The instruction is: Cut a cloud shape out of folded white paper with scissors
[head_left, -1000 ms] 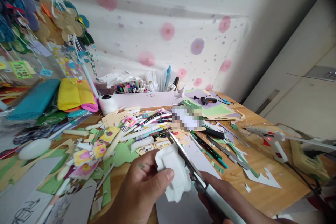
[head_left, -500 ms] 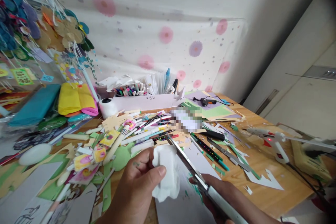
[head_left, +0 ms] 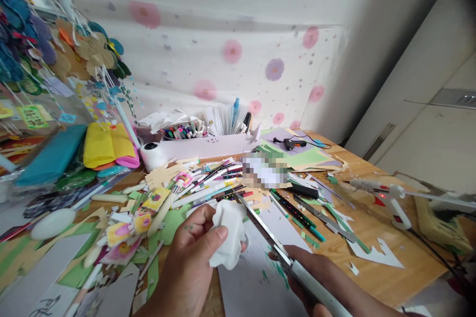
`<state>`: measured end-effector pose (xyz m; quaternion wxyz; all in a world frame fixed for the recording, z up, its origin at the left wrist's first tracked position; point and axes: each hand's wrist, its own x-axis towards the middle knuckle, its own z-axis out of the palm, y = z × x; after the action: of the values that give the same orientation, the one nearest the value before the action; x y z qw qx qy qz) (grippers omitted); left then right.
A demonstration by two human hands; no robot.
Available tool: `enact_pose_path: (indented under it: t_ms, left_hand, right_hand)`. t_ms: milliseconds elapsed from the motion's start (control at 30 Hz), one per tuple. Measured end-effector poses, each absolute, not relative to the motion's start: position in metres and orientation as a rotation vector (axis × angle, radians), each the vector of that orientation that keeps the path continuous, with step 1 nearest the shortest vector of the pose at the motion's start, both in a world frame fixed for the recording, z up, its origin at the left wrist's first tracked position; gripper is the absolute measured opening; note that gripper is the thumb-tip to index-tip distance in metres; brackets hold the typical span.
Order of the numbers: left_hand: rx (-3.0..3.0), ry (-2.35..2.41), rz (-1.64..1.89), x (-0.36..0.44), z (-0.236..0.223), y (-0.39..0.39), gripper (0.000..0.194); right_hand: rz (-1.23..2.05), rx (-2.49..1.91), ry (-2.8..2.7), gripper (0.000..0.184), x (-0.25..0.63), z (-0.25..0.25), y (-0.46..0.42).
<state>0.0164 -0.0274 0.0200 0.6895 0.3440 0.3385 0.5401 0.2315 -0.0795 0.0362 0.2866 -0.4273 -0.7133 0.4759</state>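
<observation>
My left hand (head_left: 195, 247) pinches a small white piece (head_left: 232, 228) with a raised middle and a wavy, uneven edge. Its thumb presses on the front, and a fingertip shows behind the right edge. What the piece is made of I cannot tell. In my right hand (head_left: 308, 277) is a pair of scissors (head_left: 266, 233) with long metal blades and a pale handle, seen nearly edge-on. Their tips point up and left, close to the piece's upper right edge; whether they touch it is unclear. Under both hands lies a white sheet (head_left: 247, 285) with green marks.
Markers (head_left: 219, 185) and paper scraps (head_left: 174, 220) cover the table's middle and left. On the right rests a white glue gun (head_left: 388, 195) with a red light; a black glue gun (head_left: 292, 143) is farther back. A pen box (head_left: 208, 146) stands behind, and paper flowers (head_left: 98, 54) hang left.
My left hand has shifted slightly left and up and turned the white piece, so a fingertip now shows behind it. The scissors in my right hand have barely moved.
</observation>
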Motion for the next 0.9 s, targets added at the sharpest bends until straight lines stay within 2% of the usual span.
enact_pose_path:
  t_ms: [533,733,900]
  left_hand:
    - [0.799,0.897,1.291,0.011,0.017,-0.012,0.012]
    - [0.789,0.929,1.242,0.013,0.011,-0.005,0.018]
    - [0.817,0.883,1.165,0.014,0.007,-0.005,0.019]
  right_hand:
    - [1.165,-1.189,-1.922,0.071,0.246,0.023,-0.058]
    - [0.405,-1.781,-2.050,0.044,0.289,0.017,-0.030]
    - [-0.015,-2.046,-1.991,0.040,0.340,0.000,-0.027]
